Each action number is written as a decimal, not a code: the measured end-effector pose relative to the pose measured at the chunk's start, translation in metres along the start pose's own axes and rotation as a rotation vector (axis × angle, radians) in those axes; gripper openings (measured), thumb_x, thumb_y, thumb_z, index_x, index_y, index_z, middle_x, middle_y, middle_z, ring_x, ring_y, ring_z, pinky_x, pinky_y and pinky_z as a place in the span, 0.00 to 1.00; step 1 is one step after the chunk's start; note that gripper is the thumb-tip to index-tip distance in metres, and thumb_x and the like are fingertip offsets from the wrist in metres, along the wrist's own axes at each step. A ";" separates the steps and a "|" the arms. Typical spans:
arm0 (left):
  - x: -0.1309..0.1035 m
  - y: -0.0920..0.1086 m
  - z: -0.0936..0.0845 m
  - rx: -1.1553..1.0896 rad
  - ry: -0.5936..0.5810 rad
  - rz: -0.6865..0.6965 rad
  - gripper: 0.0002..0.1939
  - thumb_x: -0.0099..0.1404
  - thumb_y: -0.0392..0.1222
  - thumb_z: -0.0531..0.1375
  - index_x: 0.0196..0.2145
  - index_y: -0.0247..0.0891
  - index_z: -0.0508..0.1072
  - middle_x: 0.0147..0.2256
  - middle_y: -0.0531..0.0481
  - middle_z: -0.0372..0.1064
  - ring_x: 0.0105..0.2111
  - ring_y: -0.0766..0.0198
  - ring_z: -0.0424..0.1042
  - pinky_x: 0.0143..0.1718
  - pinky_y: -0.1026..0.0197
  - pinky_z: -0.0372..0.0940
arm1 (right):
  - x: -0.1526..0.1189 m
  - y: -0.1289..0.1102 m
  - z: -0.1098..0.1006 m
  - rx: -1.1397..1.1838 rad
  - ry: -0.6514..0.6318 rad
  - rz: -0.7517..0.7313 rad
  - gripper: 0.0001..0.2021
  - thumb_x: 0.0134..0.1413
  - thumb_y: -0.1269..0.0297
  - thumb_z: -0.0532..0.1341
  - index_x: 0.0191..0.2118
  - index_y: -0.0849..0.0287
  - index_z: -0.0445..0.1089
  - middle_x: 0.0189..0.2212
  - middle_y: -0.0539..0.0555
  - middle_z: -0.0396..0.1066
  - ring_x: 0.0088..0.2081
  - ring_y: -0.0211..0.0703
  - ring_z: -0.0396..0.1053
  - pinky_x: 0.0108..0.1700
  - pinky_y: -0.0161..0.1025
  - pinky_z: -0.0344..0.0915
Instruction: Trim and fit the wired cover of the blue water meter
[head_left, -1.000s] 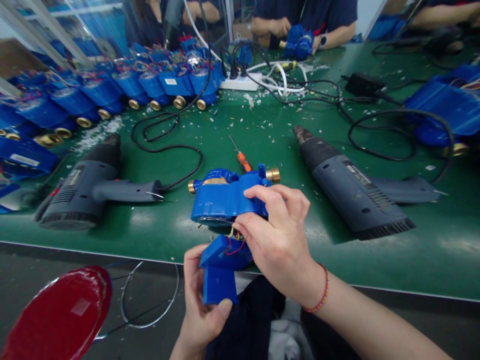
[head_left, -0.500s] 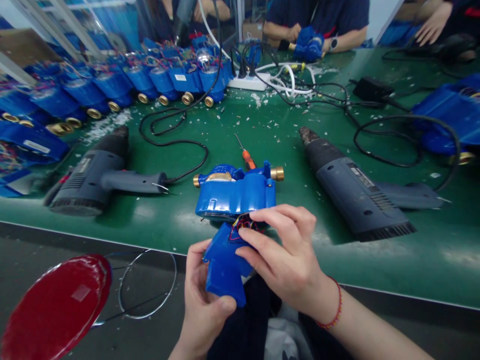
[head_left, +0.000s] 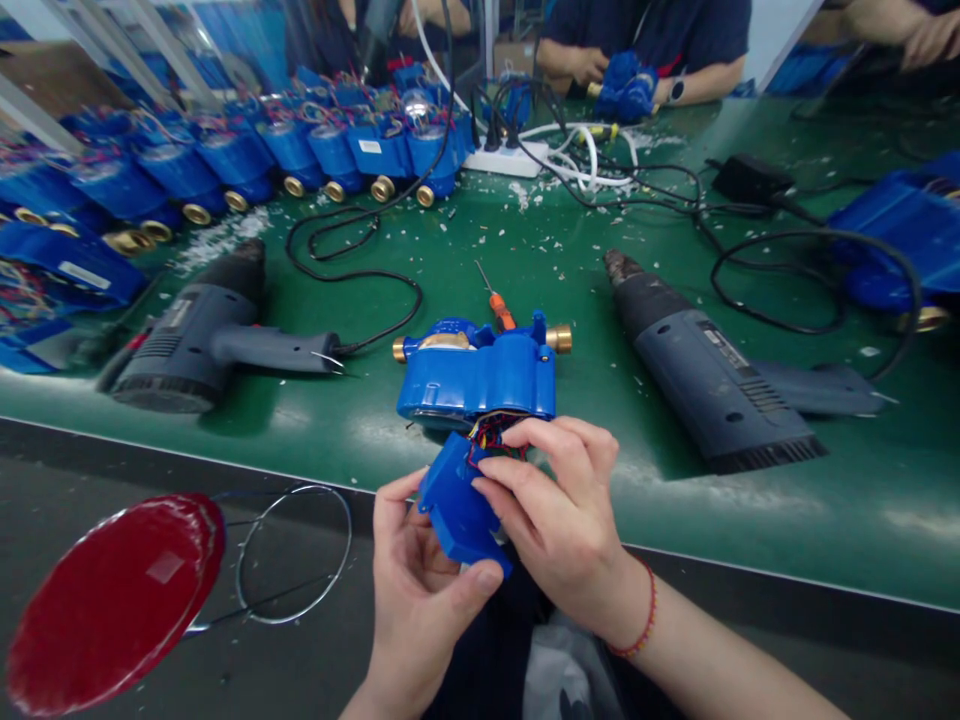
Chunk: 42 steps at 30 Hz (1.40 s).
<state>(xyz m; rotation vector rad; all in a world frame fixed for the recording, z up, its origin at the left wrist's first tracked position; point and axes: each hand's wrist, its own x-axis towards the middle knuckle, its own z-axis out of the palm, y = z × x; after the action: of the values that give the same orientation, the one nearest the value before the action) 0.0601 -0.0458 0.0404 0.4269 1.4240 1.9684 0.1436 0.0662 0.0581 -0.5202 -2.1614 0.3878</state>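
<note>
A blue water meter (head_left: 480, 380) with brass threaded ends lies on the green bench near its front edge. Thin coloured wires (head_left: 489, 432) run from its near side to a blue plastic cover (head_left: 466, 505). My left hand (head_left: 420, 590) grips this cover from the left and below, thumb along its lower edge. The fingers of my right hand (head_left: 566, 510) are closed at the cover's upper right side, by the wires. Whether they pinch a wire or the cover's edge is hidden. Just behind the meter lies an orange-handled screwdriver (head_left: 501, 310).
Grey heat guns lie left (head_left: 202, 340) and right (head_left: 712, 375) on the green bench (head_left: 525, 240). Several blue meters (head_left: 232, 165) line the back left. A white power strip (head_left: 506, 160) and cables lie behind. A co-worker's hands (head_left: 589, 68) hold another meter. A red stool (head_left: 120, 600) stands lower left.
The blue cover has turned in my left hand and come slightly closer to the meter. My right hand has shifted a little left. The view has moved slightly.
</note>
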 end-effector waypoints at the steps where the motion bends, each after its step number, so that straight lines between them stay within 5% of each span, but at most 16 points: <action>1: -0.001 0.001 0.001 0.009 0.006 0.014 0.33 0.47 0.40 0.77 0.48 0.44 0.69 0.35 0.53 0.77 0.30 0.69 0.77 0.31 0.73 0.71 | -0.001 -0.001 0.001 0.034 0.016 0.022 0.03 0.63 0.70 0.61 0.38 0.59 0.72 0.42 0.55 0.70 0.46 0.48 0.62 0.50 0.47 0.58; 6: -0.003 0.004 0.003 0.033 0.000 0.050 0.32 0.45 0.36 0.77 0.46 0.45 0.70 0.35 0.55 0.78 0.30 0.70 0.78 0.29 0.76 0.69 | 0.000 -0.004 0.001 0.100 -0.006 0.134 0.01 0.61 0.69 0.63 0.36 0.59 0.72 0.40 0.55 0.68 0.46 0.47 0.64 0.49 0.45 0.61; 18: -0.005 0.002 0.002 0.071 -0.020 0.019 0.32 0.49 0.33 0.75 0.49 0.47 0.68 0.36 0.55 0.78 0.30 0.71 0.78 0.29 0.77 0.69 | 0.001 -0.007 -0.003 -0.044 -0.227 0.056 0.06 0.67 0.70 0.56 0.37 0.63 0.68 0.38 0.58 0.69 0.39 0.47 0.63 0.40 0.44 0.65; 31: -0.005 0.000 0.000 0.061 -0.022 0.005 0.33 0.48 0.40 0.77 0.49 0.46 0.68 0.35 0.55 0.76 0.30 0.67 0.77 0.31 0.72 0.71 | 0.005 -0.004 0.001 0.106 -0.186 0.046 0.08 0.68 0.73 0.52 0.37 0.64 0.66 0.34 0.58 0.70 0.37 0.44 0.69 0.40 0.42 0.70; 42: -0.003 -0.001 -0.003 0.076 -0.016 -0.024 0.32 0.50 0.42 0.76 0.49 0.45 0.68 0.34 0.54 0.76 0.29 0.69 0.75 0.30 0.73 0.69 | 0.013 0.001 -0.005 0.260 -0.211 0.195 0.09 0.67 0.73 0.51 0.35 0.60 0.63 0.33 0.54 0.69 0.35 0.40 0.69 0.37 0.36 0.69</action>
<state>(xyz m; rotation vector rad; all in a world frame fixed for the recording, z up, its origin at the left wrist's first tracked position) 0.0608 -0.0497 0.0385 0.4573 1.4910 1.8924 0.1409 0.0740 0.0694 -0.5629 -2.2210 0.8521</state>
